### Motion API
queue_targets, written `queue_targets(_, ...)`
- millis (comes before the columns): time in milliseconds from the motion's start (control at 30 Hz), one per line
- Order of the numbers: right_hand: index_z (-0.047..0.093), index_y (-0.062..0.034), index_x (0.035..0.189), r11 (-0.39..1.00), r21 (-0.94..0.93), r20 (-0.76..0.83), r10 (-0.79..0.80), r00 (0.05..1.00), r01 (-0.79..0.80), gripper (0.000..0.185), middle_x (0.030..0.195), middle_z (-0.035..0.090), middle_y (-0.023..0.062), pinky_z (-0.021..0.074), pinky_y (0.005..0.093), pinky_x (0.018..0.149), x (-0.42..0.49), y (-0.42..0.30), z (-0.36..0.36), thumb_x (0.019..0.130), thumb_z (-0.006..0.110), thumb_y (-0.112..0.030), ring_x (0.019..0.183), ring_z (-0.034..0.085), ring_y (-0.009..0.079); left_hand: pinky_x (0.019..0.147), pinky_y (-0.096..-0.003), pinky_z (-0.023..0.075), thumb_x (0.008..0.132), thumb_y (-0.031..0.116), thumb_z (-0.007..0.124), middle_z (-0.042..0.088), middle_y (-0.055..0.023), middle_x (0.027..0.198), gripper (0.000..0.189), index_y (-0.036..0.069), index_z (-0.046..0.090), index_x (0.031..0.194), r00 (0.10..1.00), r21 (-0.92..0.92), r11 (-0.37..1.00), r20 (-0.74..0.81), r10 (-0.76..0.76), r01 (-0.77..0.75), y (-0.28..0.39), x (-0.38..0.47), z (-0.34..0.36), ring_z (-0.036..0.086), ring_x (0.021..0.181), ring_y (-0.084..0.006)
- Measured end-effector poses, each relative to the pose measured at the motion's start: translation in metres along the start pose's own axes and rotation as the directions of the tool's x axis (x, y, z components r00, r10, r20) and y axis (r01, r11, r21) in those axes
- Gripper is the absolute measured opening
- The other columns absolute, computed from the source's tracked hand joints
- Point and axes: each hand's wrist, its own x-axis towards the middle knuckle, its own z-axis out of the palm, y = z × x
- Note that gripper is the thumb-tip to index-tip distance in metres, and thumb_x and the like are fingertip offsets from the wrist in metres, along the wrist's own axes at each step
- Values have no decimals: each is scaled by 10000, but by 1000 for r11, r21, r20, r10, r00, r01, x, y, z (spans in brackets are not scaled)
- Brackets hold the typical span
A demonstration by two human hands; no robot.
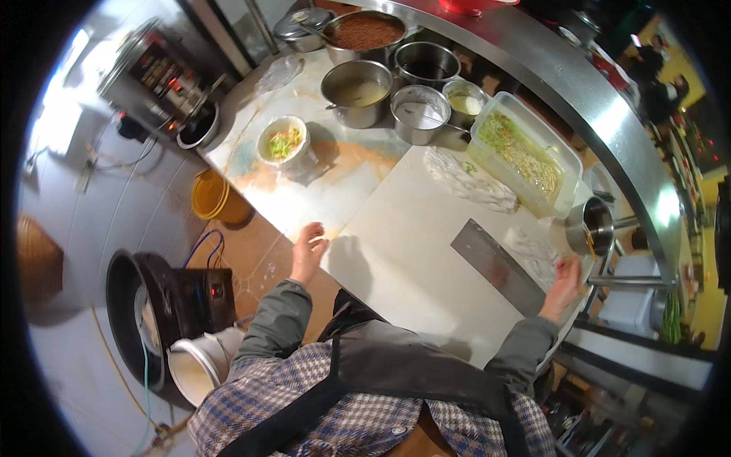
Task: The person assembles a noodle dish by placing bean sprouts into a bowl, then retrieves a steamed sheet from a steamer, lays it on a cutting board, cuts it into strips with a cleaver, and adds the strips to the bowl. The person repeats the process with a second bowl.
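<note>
Near the counter's front left edge, my left hand [310, 254] has its fingers loosely curled and apart, with nothing seen in it. At the right edge, my right hand [564, 288] is beside a crumpled white cloth or plastic [528, 248]; its fingers are bent, and whether they grip anything is unclear. A flat rectangular metal blade or plate [497, 268] lies on the pale board [394, 257] to the left of that hand. Farther back, a twisted white cloth [468, 180] rests on the board. A white bowl [282, 143] lined with thin plastic holds chopped vegetables.
Steel pots [357, 94] stand along the back, one full of reddish-brown food [368, 31]. A plastic tub [522, 154] holds greens and sprouts in liquid. At the right stands a steel pot [588, 225] under a curved steel shelf [617, 114]. Buckets [214, 197] are on the floor.
</note>
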Motion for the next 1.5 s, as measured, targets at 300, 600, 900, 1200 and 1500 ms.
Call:
queue_targets(300, 515, -11, 1065, 925, 367, -394, 246, 885, -93, 278, 1023, 601, 122, 565, 372, 858, -64, 183, 152, 954, 625, -240, 940, 627, 257, 1013, -497, 435, 941, 259, 584, 541, -154, 1188, 392, 46, 488, 1256, 852, -854, 317, 238, -466, 412, -123, 236, -109, 527, 1152, -350)
queue_targets(600, 583, 18, 908, 653, 750, -361, 535, 764, -103, 244, 845, 633, 98, 576, 270, 694, -82, 145, 203, 980, 566, -214, 750, 621, 187, 504, -282, 427, 789, -82, 483, 506, -25, 888, 553, 119, 404, 1298, 840, -644, 550, 317, -441, 532, -61, 197, -92, 457, 591, -120)
queue_targets(900, 567, -87, 908, 791, 593, -129, 280, 951, -153, 143, 765, 622, 52, 507, 298, 571, -144, 26, 264, 977, 568, -213, 649, 607, 174, 866, -517, 560, 874, 54, 520, 454, -155, 1349, 637, 128, 205, 1423, 634, -467, 503, 737, -233, 727, 61, 128, 62, 593, 1105, -367)
queue_targets(1200, 484, -70, 904, 998, 35, -22, 53, 998, -52, 166, 728, 561, 82, 504, 335, 495, -121, 0, 257, 978, 559, -198, 506, 568, 194, 944, -552, 533, 825, -19, 485, 367, -109, 1472, 795, 203, 152, 1512, 618, -565, 340, 784, -62, 752, 94, 118, 87, 500, 1260, -330)
queue_targets(1500, 549, -32, 958, 910, -415, -85, -40, 996, 1, 190, 694, 587, 65, 486, 282, 471, 53, 66, 181, 942, 623, -206, 528, 584, 151, 881, -503, 578, 826, 59, 502, 474, -146, 1375, 706, 82, 234, 1478, 568, -454, 394, 785, -248, 799, 41, 119, 26, 587, 1156, -306)
